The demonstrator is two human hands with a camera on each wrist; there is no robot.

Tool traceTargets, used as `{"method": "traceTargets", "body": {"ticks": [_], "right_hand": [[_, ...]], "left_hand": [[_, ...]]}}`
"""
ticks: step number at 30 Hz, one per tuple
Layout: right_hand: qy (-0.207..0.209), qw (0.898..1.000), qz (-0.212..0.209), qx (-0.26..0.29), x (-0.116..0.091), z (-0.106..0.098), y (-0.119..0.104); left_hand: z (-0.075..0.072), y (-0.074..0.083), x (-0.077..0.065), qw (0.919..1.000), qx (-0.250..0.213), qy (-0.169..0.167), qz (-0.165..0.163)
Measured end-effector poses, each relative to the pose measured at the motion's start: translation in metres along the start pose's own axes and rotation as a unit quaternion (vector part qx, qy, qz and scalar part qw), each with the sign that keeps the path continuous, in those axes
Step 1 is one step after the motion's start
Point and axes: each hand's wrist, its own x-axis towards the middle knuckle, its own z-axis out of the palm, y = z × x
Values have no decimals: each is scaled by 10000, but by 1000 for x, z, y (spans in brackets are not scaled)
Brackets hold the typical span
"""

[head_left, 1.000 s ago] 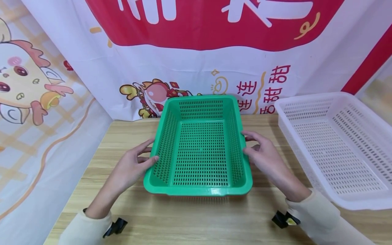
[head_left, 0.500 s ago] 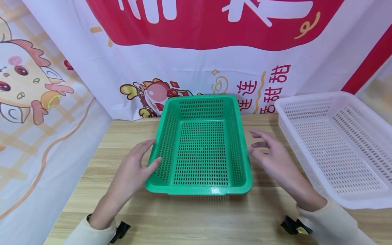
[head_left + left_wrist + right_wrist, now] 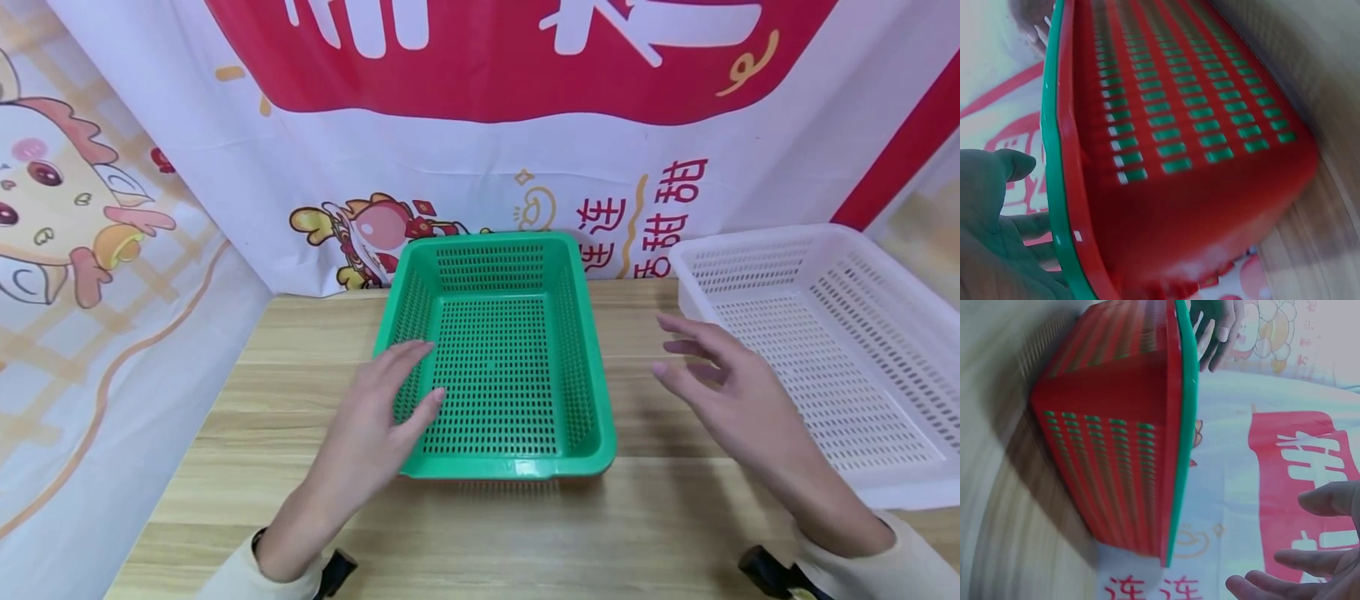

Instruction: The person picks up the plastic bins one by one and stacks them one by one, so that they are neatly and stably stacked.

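A green plastic basket (image 3: 517, 467) with slotted sides sits on the wooden table, nested inside a red basket (image 3: 1179, 215) whose outer walls show in both wrist views. My left hand (image 3: 367, 425) hovers over the left rim of the green basket, thumb and fingers spread, holding nothing. In the left wrist view it appears just beyond the green rim. To the right of the green basket, my right hand (image 3: 738, 396) is in the air with relaxed fingers, apart from the basket and partly covering the white basket (image 3: 701, 279) from the head camera.
The white basket stands at the right side of the wooden table (image 3: 247, 450). A printed cloth (image 3: 465, 183) hangs along the back edge, and another patterned cloth (image 3: 172, 275) closes off the left.
Both hands have let go of the green basket's sides. The left hand has moved right over its rim, and the right hand has moved away to the right. The baskets stay in place.
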Motion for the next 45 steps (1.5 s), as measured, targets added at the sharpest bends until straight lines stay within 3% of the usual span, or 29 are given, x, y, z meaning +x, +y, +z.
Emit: {"method": "traceTargets", "body": {"ticks": [15,24,29,33,39,45], "right_hand": [[411,9972,253,-577,-8,-38,26],[374,9934,904,-600,-9,-61,40],[742,9952,582,-274,-9,-73,59],[956,9937,503,-313,-7,-81,73],[1062,9904,635,-622,-8,-91,95],[849,9863,1053,-944,0,-112,109]], "left_hand": [[39,55,8,9976,-507,-426,175],[70,93,19,9913,-855,-931,378],[87,114,22,9901,-881,-861,670],[100,129,27,9901,-792,-759,872],[115,153,32,9896,-893,-712,880],[128,175,33,9825,-1415,-686,996]]}}
